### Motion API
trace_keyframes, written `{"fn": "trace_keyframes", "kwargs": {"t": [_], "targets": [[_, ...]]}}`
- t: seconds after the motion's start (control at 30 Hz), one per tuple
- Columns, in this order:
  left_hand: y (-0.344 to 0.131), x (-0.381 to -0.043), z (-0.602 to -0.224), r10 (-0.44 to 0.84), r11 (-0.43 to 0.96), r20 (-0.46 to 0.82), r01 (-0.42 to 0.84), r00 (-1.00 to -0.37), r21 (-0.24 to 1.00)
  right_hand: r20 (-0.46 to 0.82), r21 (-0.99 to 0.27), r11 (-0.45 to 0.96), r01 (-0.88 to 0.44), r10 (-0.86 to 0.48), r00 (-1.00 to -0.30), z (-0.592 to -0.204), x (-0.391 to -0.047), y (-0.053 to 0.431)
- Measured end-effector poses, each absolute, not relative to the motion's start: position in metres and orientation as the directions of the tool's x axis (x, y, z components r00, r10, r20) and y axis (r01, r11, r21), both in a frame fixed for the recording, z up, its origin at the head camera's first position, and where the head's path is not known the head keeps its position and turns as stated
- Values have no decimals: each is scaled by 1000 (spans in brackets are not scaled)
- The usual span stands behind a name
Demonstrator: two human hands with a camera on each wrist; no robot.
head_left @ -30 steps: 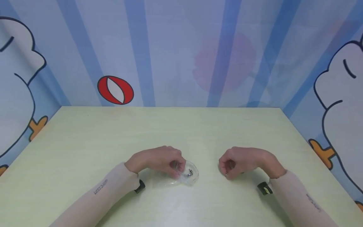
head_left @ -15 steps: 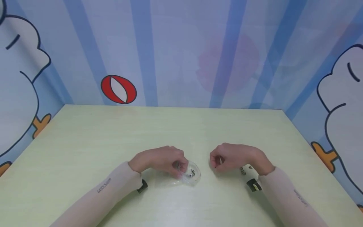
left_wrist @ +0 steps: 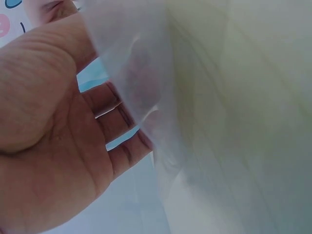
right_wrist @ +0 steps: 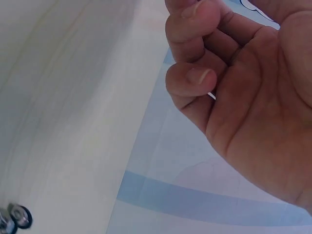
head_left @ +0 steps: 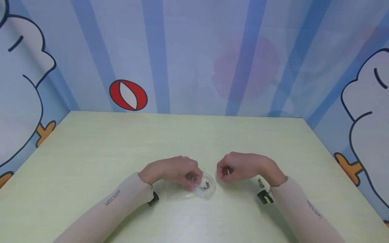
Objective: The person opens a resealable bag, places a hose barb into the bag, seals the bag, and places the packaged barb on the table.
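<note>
My left hand [head_left: 179, 172] pinches the rim of a clear plastic bag [head_left: 210, 193], which spreads roundly open on the table. Small shiny metal pieces [head_left: 207, 185] lie inside it. In the left wrist view the translucent film of the bag [left_wrist: 141, 63] runs past the palm and covers the fingertips. Just right of the bag, my right hand [head_left: 243, 167] has its thumb and fingers curled together in a pinch; whatever is between the fingertips is too small to make out. Beneath the right wrist lie several small, ring-like metal pieces [head_left: 260, 183], also seen as metal rings [right_wrist: 19, 215] in the right wrist view.
A pale wooden table [head_left: 136, 138] carries everything. Behind it and at both sides stands a blue striped backdrop [head_left: 194, 60] with cartoon prints. Dark wrist cameras [head_left: 265, 197] hang below the sleeves.
My right hand has moved left from the loose metal pieces towards the bag, uncovering those pieces. My left hand keeps its grip on the bag. The head view has shifted slightly.
</note>
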State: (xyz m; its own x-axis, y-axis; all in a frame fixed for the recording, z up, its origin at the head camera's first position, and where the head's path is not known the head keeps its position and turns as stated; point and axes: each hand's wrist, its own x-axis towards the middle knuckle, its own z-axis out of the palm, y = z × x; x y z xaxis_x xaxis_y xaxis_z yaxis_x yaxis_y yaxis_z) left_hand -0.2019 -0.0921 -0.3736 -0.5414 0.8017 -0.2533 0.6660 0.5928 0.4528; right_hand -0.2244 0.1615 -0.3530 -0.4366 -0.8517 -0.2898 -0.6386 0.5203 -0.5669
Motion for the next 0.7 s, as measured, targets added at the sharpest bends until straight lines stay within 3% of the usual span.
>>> {"fn": "trace_keyframes", "kwargs": {"t": [0.37, 0.7], "targets": [[-92, -202, -373, 809, 582, -248, 665, -533, 468, -200, -643, 422, -639, -898, -393, -358, -221, 150], [-91, -200, -371, 796, 600, -269, 644, -542, 475, -216, -644, 419, -640, -902, -373, -367, -218, 140]]}}
